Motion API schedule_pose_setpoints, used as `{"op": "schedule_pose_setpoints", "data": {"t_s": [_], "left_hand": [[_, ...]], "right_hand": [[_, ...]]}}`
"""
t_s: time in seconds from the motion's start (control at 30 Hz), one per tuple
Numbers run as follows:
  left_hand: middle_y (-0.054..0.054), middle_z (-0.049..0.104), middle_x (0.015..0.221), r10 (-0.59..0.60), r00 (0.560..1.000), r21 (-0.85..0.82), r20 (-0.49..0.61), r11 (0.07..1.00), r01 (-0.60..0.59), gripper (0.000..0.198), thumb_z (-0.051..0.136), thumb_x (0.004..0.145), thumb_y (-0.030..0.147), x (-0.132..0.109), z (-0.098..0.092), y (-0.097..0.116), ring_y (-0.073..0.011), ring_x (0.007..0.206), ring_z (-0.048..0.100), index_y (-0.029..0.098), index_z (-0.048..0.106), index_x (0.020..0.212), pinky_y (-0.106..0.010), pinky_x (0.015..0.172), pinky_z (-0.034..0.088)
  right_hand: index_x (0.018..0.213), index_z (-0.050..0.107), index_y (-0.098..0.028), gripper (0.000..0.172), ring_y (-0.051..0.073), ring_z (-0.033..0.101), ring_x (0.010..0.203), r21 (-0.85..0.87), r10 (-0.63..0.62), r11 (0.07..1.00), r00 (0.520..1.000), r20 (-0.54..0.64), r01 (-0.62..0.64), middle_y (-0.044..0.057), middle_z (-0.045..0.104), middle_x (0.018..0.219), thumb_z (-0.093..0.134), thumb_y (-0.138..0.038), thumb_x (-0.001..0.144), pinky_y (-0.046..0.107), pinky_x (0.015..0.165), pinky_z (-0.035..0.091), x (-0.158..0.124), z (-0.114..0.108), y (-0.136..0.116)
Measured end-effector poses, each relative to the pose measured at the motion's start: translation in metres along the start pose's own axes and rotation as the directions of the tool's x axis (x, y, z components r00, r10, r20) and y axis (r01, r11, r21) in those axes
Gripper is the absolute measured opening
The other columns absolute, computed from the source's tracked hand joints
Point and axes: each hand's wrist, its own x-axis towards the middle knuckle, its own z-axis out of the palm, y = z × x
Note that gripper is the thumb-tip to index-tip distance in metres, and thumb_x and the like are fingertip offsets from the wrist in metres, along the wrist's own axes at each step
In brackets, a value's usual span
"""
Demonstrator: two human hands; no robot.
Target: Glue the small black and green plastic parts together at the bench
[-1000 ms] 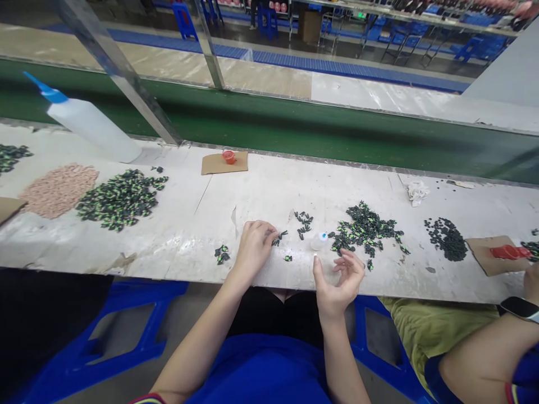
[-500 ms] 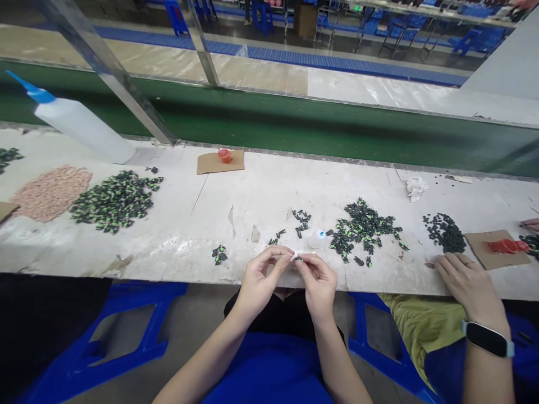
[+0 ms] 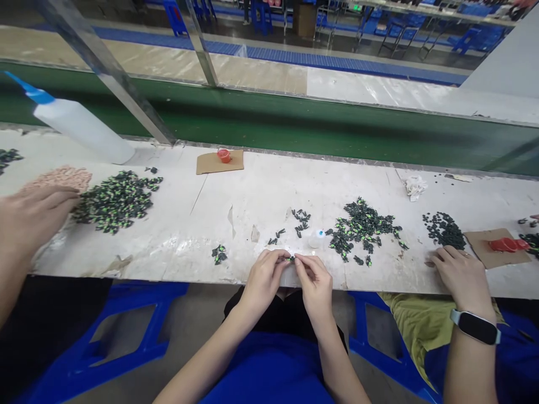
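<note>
My left hand [image 3: 264,279] and my right hand [image 3: 314,279] meet at the table's front edge. Between their fingertips is a small black-and-green piece [image 3: 290,258], pinched from both sides and mostly covered by the fingers. A little behind them stands a small clear bottle with a blue tip [image 3: 316,238]. Small black pieces [image 3: 301,223] lie scattered just beyond my hands. To the right spreads a pile of black-and-green pieces [image 3: 364,227], and a small cluster of similar pieces [image 3: 219,254] rests left of my left hand.
A co-worker's hand [image 3: 37,216] reaches over pink pieces [image 3: 63,177] beside another black-and-green pile [image 3: 118,202]. At right, another person's hand [image 3: 461,275] is near black bits [image 3: 448,233] and cardboard [image 3: 478,247]. A large white bottle [image 3: 84,129] and a red cup [image 3: 223,156] stand behind.
My fingertips have drawn closer together around the piece, and its green part now shows. A co-worker's hand has come in at the left; the right-hand person's hand has shifted slightly left.
</note>
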Motion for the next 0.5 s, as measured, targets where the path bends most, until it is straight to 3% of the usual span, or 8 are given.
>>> {"op": "schedule_pose_setpoints", "data": {"t_s": [0.27,0.5], "left_hand": [[-0.004,0.068,0.089,-0.024,0.999,-0.118,0.029,0.993,0.027,0.017,0.048,0.091,0.018,-0.001,-0.010,0.016,-0.0186,0.087,0.063,0.021,0.063,0.097,-0.030,0.075,0.053],[-0.004,0.071,0.087,-0.102,0.991,-0.251,0.088,0.960,0.121,0.015,0.058,0.086,0.025,0.004,-0.021,0.027,-0.0153,0.075,0.061,0.020,0.070,0.092,-0.027,0.071,0.052]], "right_hand": [[0.091,0.075,-0.021,0.017,0.020,0.071,0.084,0.093,0.072,0.992,0.994,0.085,-0.080,0.007,0.074,0.092,0.063,-0.030,0.084,0.032,0.077,0.060,-0.002,-0.007,-0.005],[0.086,0.077,-0.022,0.012,0.019,0.070,0.075,0.095,-0.098,0.991,0.995,0.011,0.097,0.006,0.074,0.082,0.067,-0.022,0.081,0.029,0.065,0.059,0.000,-0.010,-0.011]]}}
